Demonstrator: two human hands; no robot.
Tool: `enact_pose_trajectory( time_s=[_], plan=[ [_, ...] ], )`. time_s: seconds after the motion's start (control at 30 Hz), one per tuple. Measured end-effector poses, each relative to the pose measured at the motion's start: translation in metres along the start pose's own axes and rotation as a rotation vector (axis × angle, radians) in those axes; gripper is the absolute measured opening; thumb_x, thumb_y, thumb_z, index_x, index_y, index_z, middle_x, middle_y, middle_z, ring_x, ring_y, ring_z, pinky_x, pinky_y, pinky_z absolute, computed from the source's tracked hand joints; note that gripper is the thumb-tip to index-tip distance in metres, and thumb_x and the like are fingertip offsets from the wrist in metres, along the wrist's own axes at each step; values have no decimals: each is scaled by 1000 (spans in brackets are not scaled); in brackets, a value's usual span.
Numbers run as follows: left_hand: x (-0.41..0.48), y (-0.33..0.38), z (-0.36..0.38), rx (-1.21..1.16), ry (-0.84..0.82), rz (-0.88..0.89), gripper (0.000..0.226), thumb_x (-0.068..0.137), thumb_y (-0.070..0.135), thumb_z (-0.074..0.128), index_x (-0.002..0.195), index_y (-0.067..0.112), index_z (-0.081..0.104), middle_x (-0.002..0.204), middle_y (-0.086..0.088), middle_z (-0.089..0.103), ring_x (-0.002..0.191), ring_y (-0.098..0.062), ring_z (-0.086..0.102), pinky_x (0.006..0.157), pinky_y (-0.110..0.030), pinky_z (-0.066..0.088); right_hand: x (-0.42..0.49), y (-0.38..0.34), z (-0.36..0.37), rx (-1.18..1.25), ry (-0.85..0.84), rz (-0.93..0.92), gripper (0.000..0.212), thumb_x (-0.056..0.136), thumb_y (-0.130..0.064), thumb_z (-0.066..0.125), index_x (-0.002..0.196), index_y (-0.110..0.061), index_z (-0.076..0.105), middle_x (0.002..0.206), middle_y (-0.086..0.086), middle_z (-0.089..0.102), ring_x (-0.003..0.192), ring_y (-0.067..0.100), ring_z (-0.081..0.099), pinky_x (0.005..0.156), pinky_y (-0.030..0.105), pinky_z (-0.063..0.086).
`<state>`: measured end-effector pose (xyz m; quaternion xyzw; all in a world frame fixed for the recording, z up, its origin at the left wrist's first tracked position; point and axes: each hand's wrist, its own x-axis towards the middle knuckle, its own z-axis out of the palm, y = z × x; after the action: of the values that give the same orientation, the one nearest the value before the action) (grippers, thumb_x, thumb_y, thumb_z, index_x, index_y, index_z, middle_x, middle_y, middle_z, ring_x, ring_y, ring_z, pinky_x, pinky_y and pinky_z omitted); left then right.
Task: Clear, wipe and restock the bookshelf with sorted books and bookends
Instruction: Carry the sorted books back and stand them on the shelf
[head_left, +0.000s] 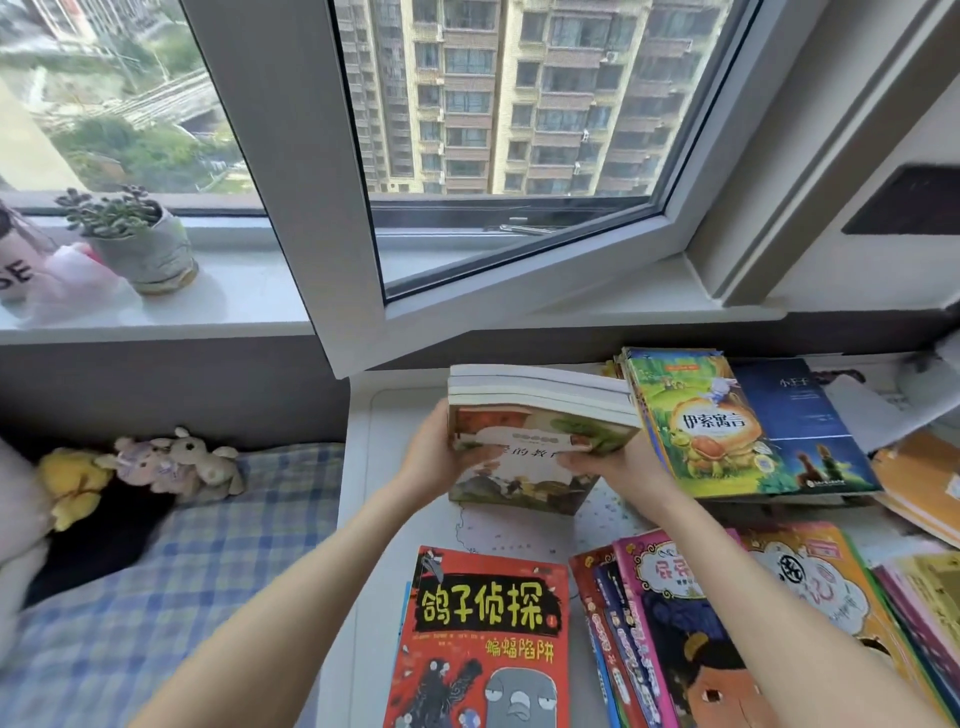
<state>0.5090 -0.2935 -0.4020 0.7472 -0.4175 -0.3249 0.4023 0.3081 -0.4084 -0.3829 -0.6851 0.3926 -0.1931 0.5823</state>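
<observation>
Both my hands hold a small stack of three paperback books (535, 410) tilted up above the white desk (363, 467). My left hand (434, 457) grips the stack's left edge. My right hand (618, 465) grips its lower right side, fingers on the front cover. A red-orange book (483, 639) with a grey pigeon lies flat near the desk's front. A green book with a tortoise (696, 421) tops a pile at the right, beside a dark blue book (810, 426).
More colourful books (727, 623) fan out at the lower right, and orange ones (919, 483) lie at the far right. An open window sash (519, 291) juts over the desk. A potted succulent (140, 239) stands on the sill. A checked bed (182, 545) with plush toys (171, 462) lies left.
</observation>
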Motion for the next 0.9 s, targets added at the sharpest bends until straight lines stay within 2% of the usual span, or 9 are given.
enact_pose_trajectory(
  time_s=[0.1,0.2,0.33,0.43,0.5,0.6,0.67,0.8,0.9],
  plan=[
    [-3,22,-15,34,6,55,48,70,25,83,113,21,61,105,13,66,103,-14,63,84,-34,53,-12,-19,-3,-14,83,-60,44,67,-2,83,99,-28,68,98,-12,72,97,8,67,79,24,56],
    [-14,63,-37,-25,-32,119,43,71,24,82,109,26,60,100,18,67,98,-8,64,83,-33,54,-40,-57,-10,86,163,-132,41,69,3,80,103,-18,69,102,0,74,99,17,68,84,38,56],
    [-45,146,-66,-176,-194,258,51,65,39,82,108,23,60,94,10,74,89,-7,70,76,-29,55,-107,-131,-20,270,332,-256,38,71,2,73,108,-2,64,97,4,75,92,19,71,71,27,56],
    [-76,210,-77,-257,-263,399,73,53,57,83,111,18,62,99,3,74,94,-15,70,84,-38,55,-171,-188,-29,355,527,-377,48,63,-13,75,108,-2,63,94,3,75,90,20,72,71,27,56],
    [-100,252,-80,-308,-303,506,82,47,60,83,111,13,62,99,-2,74,95,-19,70,84,-38,56,-218,-223,-36,346,632,-477,48,61,-15,76,106,-4,64,92,1,75,88,18,72,69,25,55],
    [-141,316,-77,-336,-339,667,74,45,60,85,102,16,65,91,2,75,88,-16,72,76,-31,58,-290,-268,-49,281,729,-605,43,61,-16,74,103,-10,66,89,-3,76,85,11,72,66,18,53],
    [-179,357,-66,-373,-362,769,58,52,47,84,97,17,64,85,7,75,82,-11,71,72,-26,57,-345,-290,-60,245,811,-683,33,59,-17,73,91,-18,67,80,-8,75,78,7,71,63,16,53],
    [-261,421,-38,-415,-435,945,42,55,40,74,92,23,64,84,9,75,83,-10,72,72,-22,58,-442,-309,-85,204,957,-764,20,53,-17,74,72,-22,70,72,-7,74,71,8,72,63,20,55],
    [-323,453,-10,-464,-478,1044,40,58,40,79,92,24,65,82,12,75,79,-5,71,68,-18,55,-517,-310,-103,178,1045,-787,22,52,-18,76,74,-20,74,79,-2,75,78,17,73,69,28,58]
  ],
)
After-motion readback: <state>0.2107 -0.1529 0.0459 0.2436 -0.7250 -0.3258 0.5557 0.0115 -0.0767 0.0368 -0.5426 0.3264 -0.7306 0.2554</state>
